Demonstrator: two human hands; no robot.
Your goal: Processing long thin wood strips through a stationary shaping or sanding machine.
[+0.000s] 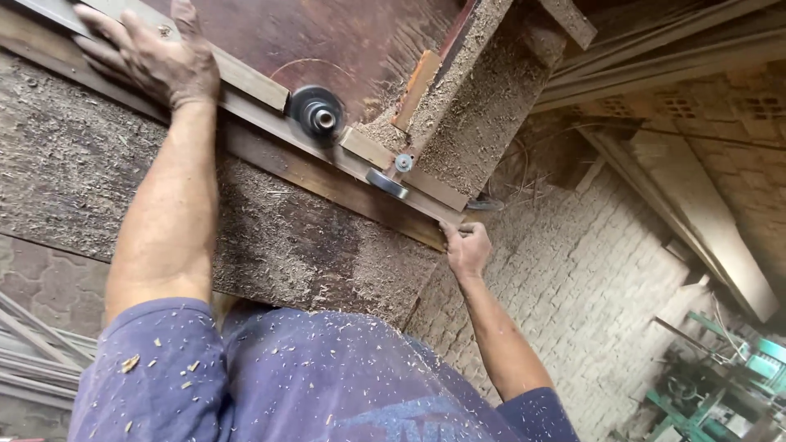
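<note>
A long wooden strip [270,135] runs diagonally across a sawdust-covered machine table [278,245]. My left hand [151,57] lies on the strip's far end at the top left, fingers spread over it and pressing down. My right hand [467,250] pinches the strip's near end at the table's corner. Between my hands, a black round cutter head with a metal spindle [318,115] stands right against the strip. A wooden guide block [364,147] and a small metal roller [385,182] sit beside the strip.
Thick sawdust covers a raised wooden part [483,106] behind the cutter. Below the table is a brick floor [581,278]. Long planks [696,213] lean at the right, thin strips [33,352] lie at the lower left, and a green machine [712,393] stands at the bottom right.
</note>
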